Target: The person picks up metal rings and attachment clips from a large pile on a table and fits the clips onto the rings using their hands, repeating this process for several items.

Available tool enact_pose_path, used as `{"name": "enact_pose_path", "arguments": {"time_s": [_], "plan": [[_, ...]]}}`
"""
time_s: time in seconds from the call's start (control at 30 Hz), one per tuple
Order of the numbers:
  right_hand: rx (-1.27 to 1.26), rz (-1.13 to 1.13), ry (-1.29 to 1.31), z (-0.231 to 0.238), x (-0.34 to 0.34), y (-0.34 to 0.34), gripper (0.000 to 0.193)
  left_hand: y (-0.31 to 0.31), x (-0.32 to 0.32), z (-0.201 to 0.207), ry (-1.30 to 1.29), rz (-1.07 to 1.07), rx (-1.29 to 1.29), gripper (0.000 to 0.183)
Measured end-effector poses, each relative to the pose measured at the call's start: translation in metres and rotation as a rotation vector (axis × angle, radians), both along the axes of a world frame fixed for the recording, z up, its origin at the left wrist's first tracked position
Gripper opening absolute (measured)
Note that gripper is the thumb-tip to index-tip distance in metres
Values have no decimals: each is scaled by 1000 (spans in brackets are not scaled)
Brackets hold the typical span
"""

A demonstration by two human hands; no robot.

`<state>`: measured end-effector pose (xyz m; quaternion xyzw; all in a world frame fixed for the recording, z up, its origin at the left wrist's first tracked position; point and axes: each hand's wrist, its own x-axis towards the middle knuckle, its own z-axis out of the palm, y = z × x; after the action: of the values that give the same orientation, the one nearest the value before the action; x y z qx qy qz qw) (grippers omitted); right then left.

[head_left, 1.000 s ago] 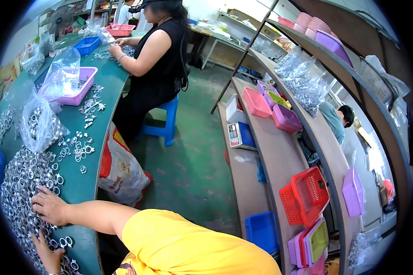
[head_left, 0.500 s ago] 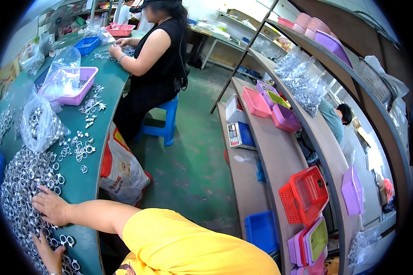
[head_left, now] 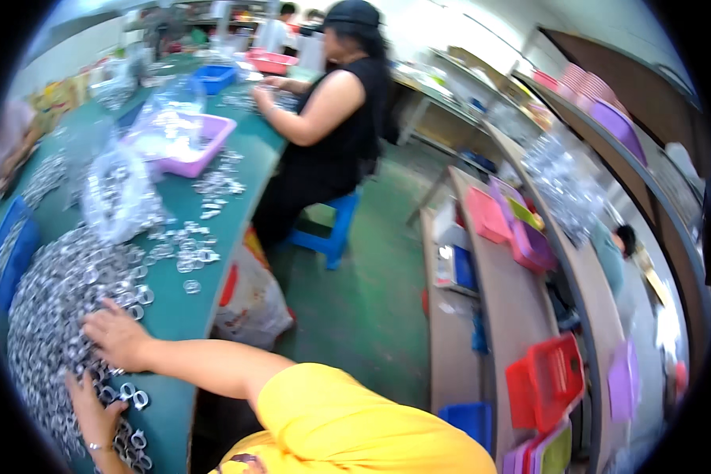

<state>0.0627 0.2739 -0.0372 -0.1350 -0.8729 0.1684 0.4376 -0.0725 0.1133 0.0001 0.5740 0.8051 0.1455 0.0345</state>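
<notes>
A broad heap of silver metal rings (head_left: 55,292) covers the near left of the green table (head_left: 162,395). My right hand (head_left: 120,336) lies on the heap's right side, its fingers spread over the rings. Nearer to me, my left hand (head_left: 93,415) rests at the heap's lower part with fingers apart and the thumb out. Neither hand has a ring visibly gripped. A few loose rings (head_left: 134,395) lie just right of my left hand. Beyond the heap, a clear plastic bag (head_left: 118,189) holds more small metal pieces.
A purple tray (head_left: 213,142) and small metal parts (head_left: 217,186) lie farther up the table. A blue bin (head_left: 14,249) stands at the left. A co-worker (head_left: 324,103) sits on a blue stool (head_left: 336,229). Shelves at right hold a red basket (head_left: 545,379) and plastic trays.
The whole view has swung left, so the scene sits farther right and is slightly blurred. More of the blue bin shows. Both hands stay spread on the rings.
</notes>
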Motion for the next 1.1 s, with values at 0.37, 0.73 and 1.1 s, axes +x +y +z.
{"name": "enact_pose_path", "arguments": {"time_s": [0.37, 0.73, 1.1], "plan": [[-97, 3, 14, 24, 36, -1, 33, 8, 35, 34, 80, -68, -14, 91], [-161, 173, 245, 31, 46, -2, 17, 8, 39, 32, 77, -63, -10, 91], [-329, -383, 533, 64, 177, 115, 17, 4, 37, 33, 52, -33, -21, 92]]}}
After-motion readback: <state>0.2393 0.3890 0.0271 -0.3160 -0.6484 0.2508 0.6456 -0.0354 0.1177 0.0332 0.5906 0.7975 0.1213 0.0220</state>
